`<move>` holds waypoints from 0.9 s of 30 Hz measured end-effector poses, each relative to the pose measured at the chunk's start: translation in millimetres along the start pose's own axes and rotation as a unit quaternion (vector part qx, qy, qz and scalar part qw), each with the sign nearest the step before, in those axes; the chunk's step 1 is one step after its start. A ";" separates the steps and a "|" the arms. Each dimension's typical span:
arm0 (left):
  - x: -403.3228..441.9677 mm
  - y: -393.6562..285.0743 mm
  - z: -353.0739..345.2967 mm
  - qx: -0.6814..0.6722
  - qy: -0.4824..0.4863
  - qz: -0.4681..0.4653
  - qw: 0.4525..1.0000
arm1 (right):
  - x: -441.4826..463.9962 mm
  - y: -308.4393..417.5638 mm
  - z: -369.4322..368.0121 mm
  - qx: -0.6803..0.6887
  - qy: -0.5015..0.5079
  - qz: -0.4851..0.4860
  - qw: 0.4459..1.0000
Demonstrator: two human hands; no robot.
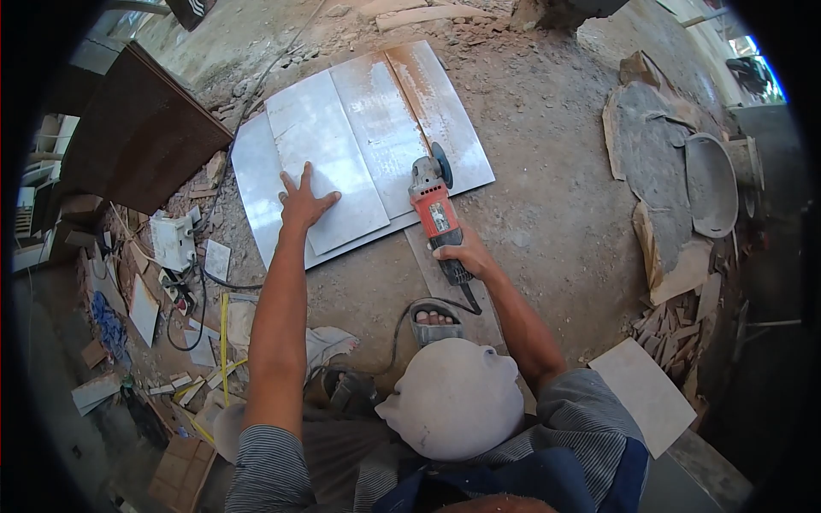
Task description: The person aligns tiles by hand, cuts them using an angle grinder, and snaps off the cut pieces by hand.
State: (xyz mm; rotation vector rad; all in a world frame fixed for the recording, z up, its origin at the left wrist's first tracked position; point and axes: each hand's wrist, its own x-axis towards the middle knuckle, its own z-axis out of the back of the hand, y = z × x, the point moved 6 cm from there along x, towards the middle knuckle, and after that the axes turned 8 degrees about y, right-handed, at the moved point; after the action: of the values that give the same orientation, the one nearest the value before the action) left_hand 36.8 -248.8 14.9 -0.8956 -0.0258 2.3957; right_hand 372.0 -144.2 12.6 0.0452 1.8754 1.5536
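My left hand (pixel 305 203) lies with spread fingers on a pale, glossy tile (pixel 333 141). That tile rests on top of a larger tile (pixel 457 128), overlapping it. My right hand (pixel 469 254) is wrapped round the body of a red and grey angle grinder (pixel 436 214). The grinder's dark disc (pixel 442 164) stands on edge at the lower end of a dark line (pixel 408 94) on the tiles; whether it touches them I cannot tell. Brown dust coats the far part around that line. A black cord (pixel 402 323) runs from the grinder's rear end past my sandalled foot (pixel 434 318).
Large brown slabs (pixel 137 128) lean at the left. Below them are a white electrical box (pixel 173 242) with cords, a yellow strap (pixel 225 342) and tile offcuts. On the right are a grey basin (pixel 711 184), broken pieces and a square tile (pixel 646 395). Rubble lies at the back.
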 end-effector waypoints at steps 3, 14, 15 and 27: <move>-0.3 1.2 -0.6 0.003 0.002 0.003 1.000 | -6.2 -3.2 -1.5 0.009 0.007 -0.002 1.000; -0.7 0.7 1.0 0.007 0.003 0.005 1.000 | -10.6 -7.7 -3.1 0.006 0.016 -0.015 1.000; -0.7 0.3 0.9 0.009 0.003 0.006 1.000 | -11.2 -10.1 -2.6 0.009 0.017 -0.021 1.000; -0.2 -0.5 0.3 0.010 0.002 0.005 1.000 | -20.9 -10.3 -4.6 0.006 0.007 -0.028 1.000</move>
State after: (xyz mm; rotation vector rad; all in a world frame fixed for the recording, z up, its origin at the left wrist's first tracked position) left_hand 37.0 -248.4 15.4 -0.8926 0.0037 2.3994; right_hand 389.5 -160.3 13.8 -0.0129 1.8804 1.5081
